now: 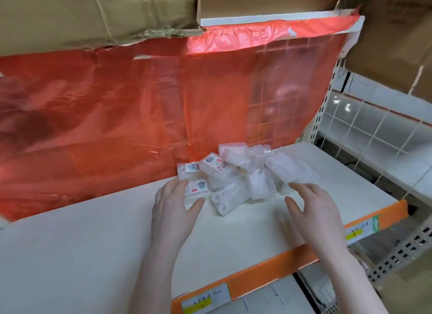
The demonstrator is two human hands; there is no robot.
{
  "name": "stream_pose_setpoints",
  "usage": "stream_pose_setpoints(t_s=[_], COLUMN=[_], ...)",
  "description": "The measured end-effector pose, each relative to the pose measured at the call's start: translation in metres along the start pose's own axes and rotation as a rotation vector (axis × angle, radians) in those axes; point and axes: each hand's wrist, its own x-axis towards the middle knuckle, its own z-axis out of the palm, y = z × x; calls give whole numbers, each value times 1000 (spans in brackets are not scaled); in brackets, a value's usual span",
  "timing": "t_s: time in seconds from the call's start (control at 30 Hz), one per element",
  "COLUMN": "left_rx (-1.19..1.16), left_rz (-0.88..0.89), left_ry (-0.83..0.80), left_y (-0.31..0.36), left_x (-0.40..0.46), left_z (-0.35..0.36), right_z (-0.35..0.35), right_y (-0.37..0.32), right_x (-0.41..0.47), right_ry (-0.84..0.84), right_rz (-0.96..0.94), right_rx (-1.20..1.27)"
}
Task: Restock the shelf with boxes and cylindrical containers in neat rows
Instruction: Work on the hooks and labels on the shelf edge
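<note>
A loose heap of several small clear plastic boxes point(236, 173) lies at the back of the white shelf point(93, 239), some with colourful stickers on top. My left hand point(173, 204) reaches in from below with fingers spread, fingertips touching a stickered box point(197, 188) at the heap's left edge. On the heap's right, my right hand point(311, 204) hovers with relaxed fingers, close to the clear boxes but gripping nothing.
A red translucent plastic sheet point(140, 108) hangs behind the shelf over a wire grid. Cardboard cartons point(93, 12) sit above. The shelf's front edge carries an orange strip point(268, 269) with price labels. A second tiled shelf point(374, 131) lies to the right.
</note>
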Motion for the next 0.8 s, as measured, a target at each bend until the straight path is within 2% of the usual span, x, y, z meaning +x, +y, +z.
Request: stream_pose_setpoints(t_s=[0.47,0.8], left_rx=[166,191], left_rz=[-59,-98], left_ry=[-193,-236], left_y=[-17,-19], left_x=[47,48], left_z=[30,39], right_z=[31,48], right_y=[5,-7], right_x=[74,104], right_ry=[106,31], right_rz=[-302,-385], right_rx=[148,143])
